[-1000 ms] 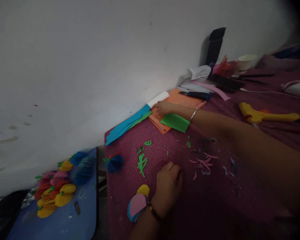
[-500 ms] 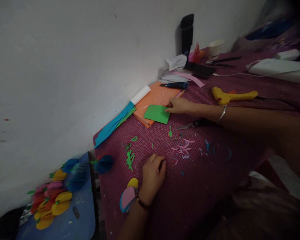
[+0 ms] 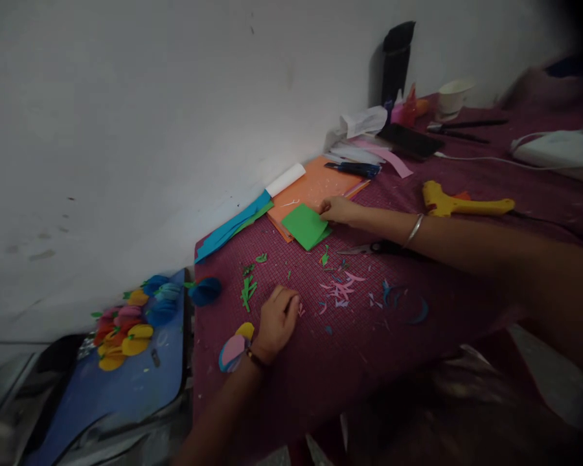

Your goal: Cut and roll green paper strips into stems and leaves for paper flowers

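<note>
My right hand [image 3: 337, 210] is closed in a pinch at the right corner of a green paper square [image 3: 305, 225]. The square lies partly over a stack of orange sheets [image 3: 323, 183], and another green edge shows beneath it. My left hand [image 3: 276, 320] rests on the table with its fingers curled in and nothing visible in them. Beside its wrist lie pink, blue and yellow paper circles [image 3: 234, 348]. Green paper snippets [image 3: 247, 291] are left of that hand, pink scraps [image 3: 341, 290] to its right. Scissors [image 3: 369, 248] lie below my right forearm.
A yellow glue gun [image 3: 461, 202] lies beyond my right forearm. A cutter knife [image 3: 357, 169] rests on the orange stack, with blue strips [image 3: 236, 228] along the wall. Colourful paper ornaments [image 3: 126, 327] sit on a blue board [image 3: 160, 382] at the left. A phone [image 3: 411, 140] lies farther back.
The green square has turned, and a second green edge now shows under it. My right hand still pinches its corner. The view has shifted, and my left hand remains curled on the table.
</note>
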The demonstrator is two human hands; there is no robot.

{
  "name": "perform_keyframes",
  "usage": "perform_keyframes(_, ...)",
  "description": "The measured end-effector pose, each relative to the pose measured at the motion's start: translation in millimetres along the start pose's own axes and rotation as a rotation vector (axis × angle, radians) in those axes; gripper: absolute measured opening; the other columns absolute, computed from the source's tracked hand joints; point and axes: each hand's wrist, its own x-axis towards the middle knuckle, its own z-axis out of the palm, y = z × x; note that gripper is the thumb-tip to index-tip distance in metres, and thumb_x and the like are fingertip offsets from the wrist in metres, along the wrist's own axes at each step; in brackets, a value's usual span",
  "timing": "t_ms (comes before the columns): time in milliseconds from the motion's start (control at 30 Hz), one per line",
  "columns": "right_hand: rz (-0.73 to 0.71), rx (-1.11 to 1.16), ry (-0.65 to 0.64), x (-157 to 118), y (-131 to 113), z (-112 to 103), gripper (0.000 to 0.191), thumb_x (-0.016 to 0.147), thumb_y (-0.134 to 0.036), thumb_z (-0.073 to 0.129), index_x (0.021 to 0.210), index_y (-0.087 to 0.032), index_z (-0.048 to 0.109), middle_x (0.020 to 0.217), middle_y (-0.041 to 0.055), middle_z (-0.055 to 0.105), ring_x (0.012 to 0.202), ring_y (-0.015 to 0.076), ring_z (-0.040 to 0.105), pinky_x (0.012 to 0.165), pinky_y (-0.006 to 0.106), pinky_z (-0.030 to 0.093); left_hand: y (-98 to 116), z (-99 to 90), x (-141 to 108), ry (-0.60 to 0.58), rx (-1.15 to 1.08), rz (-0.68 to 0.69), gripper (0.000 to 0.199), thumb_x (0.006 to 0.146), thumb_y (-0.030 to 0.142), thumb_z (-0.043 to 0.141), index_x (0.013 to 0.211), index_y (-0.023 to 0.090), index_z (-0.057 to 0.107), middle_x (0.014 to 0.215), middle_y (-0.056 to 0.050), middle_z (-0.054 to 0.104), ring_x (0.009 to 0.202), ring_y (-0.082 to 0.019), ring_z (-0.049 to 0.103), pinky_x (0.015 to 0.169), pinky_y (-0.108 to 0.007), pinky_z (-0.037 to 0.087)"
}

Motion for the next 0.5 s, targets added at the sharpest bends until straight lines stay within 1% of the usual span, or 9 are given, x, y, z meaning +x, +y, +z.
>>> perform_keyframes(67,0.024,0.211,-0.003,-2.5,-1.8,0.0,0.013,0.072,-0.007,0.06,0.08,-0.016,0.056,0.062,0.0001,0.058,0.052,0.0111,0.051,0.052,0.024,0.043,0.9,-2.0,10.1,0.116,-0.028,-0.038,0.02,0.093,0.025,0.043,0.088,0.018,0.061,0.084,-0.003,0.059,0.082,-0.014,0.055,0.078,-0.028,0.045)
perform_keyframes(133,0.012,0.399,-0.01,-8.1,-6.3,-1.9,0.014,0.072,-0.005,0.06,0.076,-0.017,0.054,0.06,-0.0013,0.055,0.05,0.0103,0.05,0.051,0.024,0.042,4.7,-1.4,26.9,0.225,-0.114,-0.1,0.012,0.087,0.028,0.053,0.09,0.02,0.062,0.085,-0.003,0.058,0.08,-0.014,0.055,0.076,-0.028,0.046)
perform_keyframes(200,-0.023,0.538,-0.024,-17.5,-13.4,-5.3,0.014,0.072,-0.003,0.059,0.074,-0.016,0.054,0.063,-0.0005,0.056,0.053,0.0104,0.052,0.052,0.024,0.043,12.6,2.7,48.3,0.311,-0.346,-0.259,0.024,0.08,0.033,0.065,0.099,0.021,0.06,0.096,-0.005,0.06,0.082,-0.015,0.057,0.075,-0.029,0.048)
perform_keyframes(233,-0.047,0.581,-0.03,-23.4,-17.6,-7.4,0.014,0.071,-0.003,0.059,0.074,-0.016,0.054,0.065,-0.0001,0.056,0.054,0.0106,0.053,0.053,0.024,0.043,18.0,6.1,59.5,0.34,-0.533,-0.387,0.029,0.079,0.036,0.065,0.103,0.021,0.057,0.098,-0.005,0.06,0.08,-0.015,0.059,0.072,-0.028,0.049)
perform_keyframes(267,-0.072,0.604,-0.024,-30.0,-21.8,-9.6,0.015,0.071,-0.003,0.059,0.073,-0.016,0.054,0.066,-0.0001,0.056,0.055,0.0106,0.054,0.054,0.024,0.043,24.0,10.0,70.3,0.314,-0.741,-0.521,0.034,0.08,0.041,0.064,0.106,0.021,0.054,0.096,-0.005,0.061,0.076,-0.015,0.06,0.069,-0.029,0.05)
perform_keyframes(300,-0.106,0.607,-0.011,-37.0,-26.0,-11.8,0.015,0.071,-0.003,0.059,0.073,-0.016,0.054,0.067,-0.0003,0.056,0.056,0.0103,0.053,0.054,0.024,0.043,30.5,14.3,80.2,0.281,-0.938,-0.618,0.038,0.082,0.046,0.06,0.109,0.021,0.052,0.093,-0.006,0.061,0.074,-0.015,0.062,0.068,-0.031,0.051)
perform_keyframes(367,-0.21,0.566,0.024,-51.8,-33.2,-15.9,0.016,0.07,-0.003,0.06,0.074,-0.017,0.054,0.068,-0.0013,0.055,0.056,0.0093,0.051,0.054,0.023,0.042,43.3,23.0,96.3,0.24,-1.207,-0.726,0.04,0.084,0.049,0.057,0.11,0.019,0.051,0.087,-0.007,0.062,0.072,-0.017,0.064,0.07,-0.033,0.052)
perform_keyframes(433,-0.34,0.508,0.023,-66.9,-38.2,-19.9,0.018,0.069,-0.003,0.06,0.078,-0.018,0.054,0.067,-0.0024,0.053,0.057,0.0084,0.048,0.053,0.022,0.039,54.7,30.1,106.7,0.25,-1.352,-0.734,0.034,0.084,0.043,0.058,0.107,0.019,0.054,0.085,-0.007,0.064,0.07,-0.017,0.064,0.071,-0.033,0.052)
perform_keyframes(500,-0.471,0.461,-0.053,-81.2,-40.2,-23.7,0.019,0.07,-0.005,0.059,0.082,-0.019,0.054,0.067,-0.0031,0.052,0.058,0.0082,0.046,0.052,0.021,0.037,64.0,34.1,111.7,0.296,-1.432,-0.709,0.022,0.081,0.031,0.061,0.098,0.017,0.059,0.084,-0.006,0.066,0.07,-0.016,0.063,0.073,-0.032,0.051)
